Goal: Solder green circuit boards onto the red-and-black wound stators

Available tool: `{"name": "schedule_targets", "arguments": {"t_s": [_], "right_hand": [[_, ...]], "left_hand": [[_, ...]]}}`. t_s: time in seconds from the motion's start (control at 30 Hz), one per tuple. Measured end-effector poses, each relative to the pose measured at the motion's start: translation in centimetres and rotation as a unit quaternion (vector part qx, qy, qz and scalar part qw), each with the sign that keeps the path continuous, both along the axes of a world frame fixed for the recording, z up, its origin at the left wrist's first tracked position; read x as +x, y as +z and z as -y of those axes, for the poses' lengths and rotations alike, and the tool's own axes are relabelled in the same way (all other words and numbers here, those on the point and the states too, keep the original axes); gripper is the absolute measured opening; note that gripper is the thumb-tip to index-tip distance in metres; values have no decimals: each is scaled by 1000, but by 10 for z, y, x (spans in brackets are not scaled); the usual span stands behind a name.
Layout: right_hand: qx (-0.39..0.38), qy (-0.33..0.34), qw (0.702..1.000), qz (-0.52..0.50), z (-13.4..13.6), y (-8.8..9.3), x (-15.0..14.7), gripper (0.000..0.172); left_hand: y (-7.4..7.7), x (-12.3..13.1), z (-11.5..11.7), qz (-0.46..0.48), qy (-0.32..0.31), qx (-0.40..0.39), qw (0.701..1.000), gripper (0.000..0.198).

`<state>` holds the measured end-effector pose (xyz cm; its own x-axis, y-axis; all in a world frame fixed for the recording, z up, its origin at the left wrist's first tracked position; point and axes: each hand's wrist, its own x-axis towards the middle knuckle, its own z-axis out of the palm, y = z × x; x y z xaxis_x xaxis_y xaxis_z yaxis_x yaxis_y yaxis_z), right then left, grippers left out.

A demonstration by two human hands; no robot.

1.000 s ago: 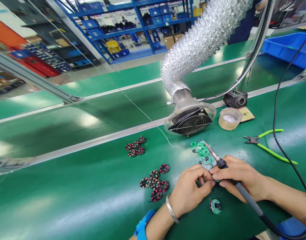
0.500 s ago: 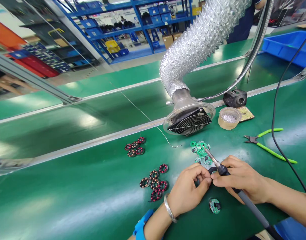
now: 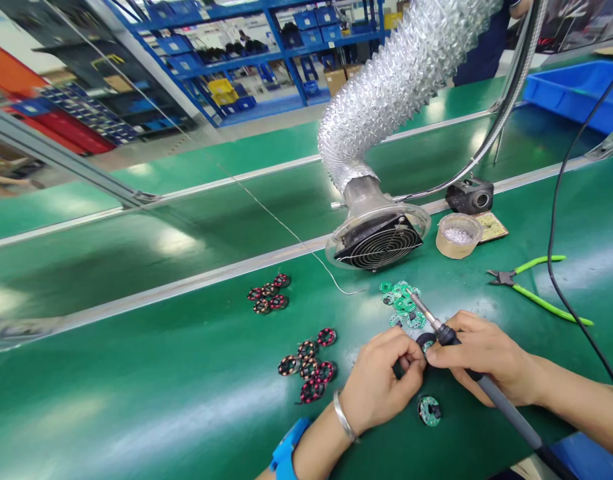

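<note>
A soldering iron [image 3: 509, 407] rests in my right hand [image 3: 491, 360], its metal tip angled up and away to the left. Between my hands is a small black ring-shaped coil part [image 3: 425, 342] with a bit of green board showing. My left hand [image 3: 386, 373] pinches it at its near side, and my right fingertips touch it too; the fingers hide most of it. Just beyond lies a pile of green circuit boards [image 3: 402, 300]. Nearer to me, a coil with a round board fitted [image 3: 429, 411] sits on the green bench.
Two groups of wound coils [image 3: 309, 368] lie to the left. A fume extractor [image 3: 381, 243] hangs over the bench, with a thin solder wire [image 3: 331, 273] beside it. Cutters [image 3: 509, 277], a tub [image 3: 457, 237] and a black iron stand [image 3: 470, 195] are right; a cable [image 3: 553, 207] hangs there.
My left fingertips have shifted slightly on the ring-shaped coil part, and more of its green board shows. My right hand and the soldering iron have barely moved.
</note>
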<state>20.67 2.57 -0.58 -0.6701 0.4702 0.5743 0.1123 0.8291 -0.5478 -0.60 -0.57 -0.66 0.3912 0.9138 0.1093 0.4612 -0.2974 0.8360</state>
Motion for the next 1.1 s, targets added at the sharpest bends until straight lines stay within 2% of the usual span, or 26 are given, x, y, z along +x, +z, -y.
{"name": "schedule_targets", "arguments": {"t_s": [0.1, 0.33, 0.57, 0.67, 0.87, 1.1], "right_hand": [[18, 24, 1000, 9, -1, -1, 0, 27], [8, 0, 1000, 9, 0, 3, -1, 31], [-22, -122, 990, -68, 19, 24, 6, 44], [-13, -156, 986, -63, 26, 30, 10, 40], [-37, -163, 983, -73, 30, 42, 3, 21], [-31, -151, 986, -68, 32, 38, -4, 21]], "left_hand": [[-1, 0, 0, 4, 4, 1, 1000, 10], [0, -1, -1, 6, -4, 6, 1000, 11], [-1, -3, 1, -7, -29, 49, 998, 11], [-3, -4, 2, -14, -34, 66, 997, 12], [-5, -4, 2, -23, -37, 69, 997, 11], [-2, -5, 2, -32, -36, 69, 996, 11]]}}
